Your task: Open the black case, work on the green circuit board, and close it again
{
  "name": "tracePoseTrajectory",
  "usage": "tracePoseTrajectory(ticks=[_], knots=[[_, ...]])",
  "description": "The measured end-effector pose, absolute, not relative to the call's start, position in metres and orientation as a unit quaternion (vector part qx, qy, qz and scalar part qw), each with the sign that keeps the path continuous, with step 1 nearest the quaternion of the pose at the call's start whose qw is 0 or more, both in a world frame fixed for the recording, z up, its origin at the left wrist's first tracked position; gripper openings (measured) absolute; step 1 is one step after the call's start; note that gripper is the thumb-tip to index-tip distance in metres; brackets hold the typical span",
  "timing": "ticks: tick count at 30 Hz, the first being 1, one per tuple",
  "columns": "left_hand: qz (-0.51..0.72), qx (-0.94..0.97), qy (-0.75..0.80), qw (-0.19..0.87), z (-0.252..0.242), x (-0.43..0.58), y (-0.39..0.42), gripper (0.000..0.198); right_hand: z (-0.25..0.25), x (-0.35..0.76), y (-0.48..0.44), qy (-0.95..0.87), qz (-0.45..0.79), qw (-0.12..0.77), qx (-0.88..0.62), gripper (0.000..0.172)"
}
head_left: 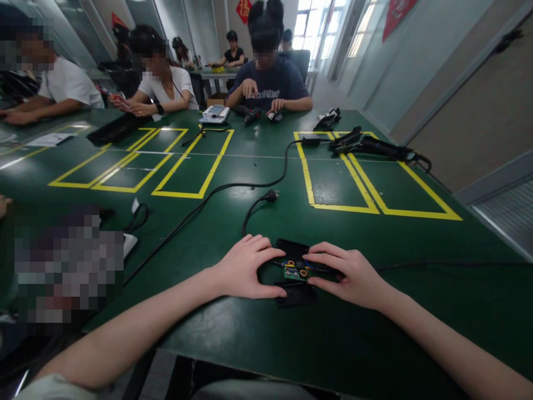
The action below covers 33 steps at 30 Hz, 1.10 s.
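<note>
On the green table [258, 222] near its front edge lies an opened black plastic casing [292, 248] with a small green circuit board [295, 271] inside. A separate black cover piece [296, 294] lies just in front of it. My left hand [245, 268] grips the casing's left side, fingers curled over it and thumb below. My right hand [347, 275] holds the right side, fingers pressed onto the board's edge. A black cord with a plug [270, 195] runs from the casing toward the table's middle.
Yellow tape rectangles [377, 178] mark the table. A long black cable [208, 195] crosses it. Black power adapters [375, 145] lie at the far right. Several people sit at the far and left sides with tools and devices [214, 114]. A wall runs along the right.
</note>
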State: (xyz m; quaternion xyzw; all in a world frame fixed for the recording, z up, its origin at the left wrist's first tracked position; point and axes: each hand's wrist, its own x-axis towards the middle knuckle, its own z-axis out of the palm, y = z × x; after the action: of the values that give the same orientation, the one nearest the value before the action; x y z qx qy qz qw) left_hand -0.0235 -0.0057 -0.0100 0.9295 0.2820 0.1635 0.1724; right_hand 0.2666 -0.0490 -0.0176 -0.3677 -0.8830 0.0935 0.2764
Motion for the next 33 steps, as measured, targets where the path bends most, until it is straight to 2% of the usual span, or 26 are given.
tracePoseTrajectory(ticks=[3,6,23,27,33], knots=[[0.166,0.926,0.291,0.173,-0.011,-0.022,-0.005,0.060,-0.020,0.266,-0.049,-0.881,0.083,0.292,-0.362,0.024],[0.168,0.925,0.296,0.170,-0.012,-0.021,-0.003,0.056,-0.022,0.268,-0.047,-0.877,0.091,0.301,-0.364,0.025],[0.145,0.937,0.305,0.093,-0.015,-0.022,0.012,0.078,-0.025,0.262,-0.034,-0.866,0.120,0.296,-0.385,0.020],[0.148,0.934,0.314,0.083,-0.017,-0.025,0.018,0.078,-0.024,0.255,-0.027,-0.872,0.102,0.296,-0.377,0.021],[0.152,0.930,0.322,0.087,-0.021,-0.027,0.027,0.089,-0.021,0.252,-0.019,-0.874,0.074,0.288,-0.384,0.021]])
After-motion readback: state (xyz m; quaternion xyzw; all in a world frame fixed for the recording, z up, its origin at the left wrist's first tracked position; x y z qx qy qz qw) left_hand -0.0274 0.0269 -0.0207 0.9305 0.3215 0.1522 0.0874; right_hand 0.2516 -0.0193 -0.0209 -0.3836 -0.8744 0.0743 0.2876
